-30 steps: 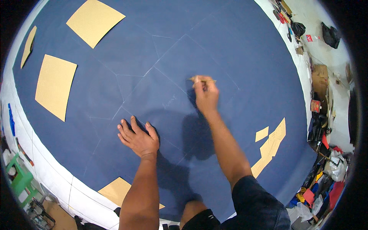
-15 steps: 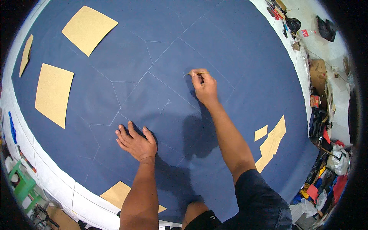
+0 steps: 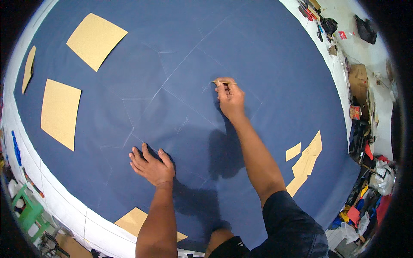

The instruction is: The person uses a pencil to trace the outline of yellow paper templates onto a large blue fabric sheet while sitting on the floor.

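A large dark blue cloth (image 3: 258, 51) lies spread over a white table, with faint chalk lines drawn across it. My right hand (image 3: 230, 96) reaches far out over the cloth and is shut on a thin pencil-like marker (image 3: 223, 82), its tip on the cloth near a chalk line. My left hand (image 3: 151, 165) lies flat on the cloth nearer to me, fingers spread, holding nothing.
Tan paper pattern pieces lie on the cloth: one at the far left (image 3: 95, 39), one at the left (image 3: 60, 112), a narrow one at the left rim (image 3: 29, 69), some at the right (image 3: 306, 161), one by my left arm (image 3: 134, 220). Clutter lines the floor at right (image 3: 365, 142). A green stool (image 3: 26, 210) stands at lower left.
My right hand has moved a little farther out and to the left along the cloth with the marker. My left hand has stayed flat in about the same place.
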The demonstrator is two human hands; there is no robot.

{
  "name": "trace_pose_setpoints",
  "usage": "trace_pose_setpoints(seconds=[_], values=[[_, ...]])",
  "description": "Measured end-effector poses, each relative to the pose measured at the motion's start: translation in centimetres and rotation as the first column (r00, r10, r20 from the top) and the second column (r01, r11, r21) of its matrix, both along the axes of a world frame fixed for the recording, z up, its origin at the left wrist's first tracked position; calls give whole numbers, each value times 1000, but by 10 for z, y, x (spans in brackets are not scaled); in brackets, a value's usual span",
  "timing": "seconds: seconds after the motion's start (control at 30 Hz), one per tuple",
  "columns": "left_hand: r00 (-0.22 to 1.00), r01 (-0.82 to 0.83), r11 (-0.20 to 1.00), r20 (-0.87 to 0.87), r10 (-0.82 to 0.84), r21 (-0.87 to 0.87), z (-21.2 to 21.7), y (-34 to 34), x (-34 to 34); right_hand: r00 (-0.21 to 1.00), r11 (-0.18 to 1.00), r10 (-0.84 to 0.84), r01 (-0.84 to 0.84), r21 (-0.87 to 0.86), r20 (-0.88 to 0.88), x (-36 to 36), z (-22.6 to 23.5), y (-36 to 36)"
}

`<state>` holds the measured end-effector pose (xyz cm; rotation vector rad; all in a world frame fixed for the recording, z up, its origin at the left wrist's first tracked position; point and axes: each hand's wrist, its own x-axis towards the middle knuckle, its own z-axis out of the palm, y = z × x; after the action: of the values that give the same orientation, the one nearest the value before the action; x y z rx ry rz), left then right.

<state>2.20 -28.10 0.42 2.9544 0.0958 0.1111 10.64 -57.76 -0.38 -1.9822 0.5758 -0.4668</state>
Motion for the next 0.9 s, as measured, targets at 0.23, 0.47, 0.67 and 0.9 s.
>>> trace_pose_setpoints(seconds=[0.23, 0.47, 0.67, 0.9], values=[[1000, -3, 1000, -28, 4, 12, 0, 0, 0, 998, 995, 60, -61, 75, 20, -1, 5, -6], [999, 0, 999, -46, 2, 33, 3, -3, 1, 996, 998, 47, -50, 42, 77, 1, 5, -8], [999, 7, 1000, -38, -6, 23, 2, 0, 1, 1000, 991, 0, -1, 133, 8, 2, 2, -10], [999, -2, 1000, -38, 3, 29, 1, 0, 1, 999, 986, -36, 37, 165, -8, 9, 13, -3]])
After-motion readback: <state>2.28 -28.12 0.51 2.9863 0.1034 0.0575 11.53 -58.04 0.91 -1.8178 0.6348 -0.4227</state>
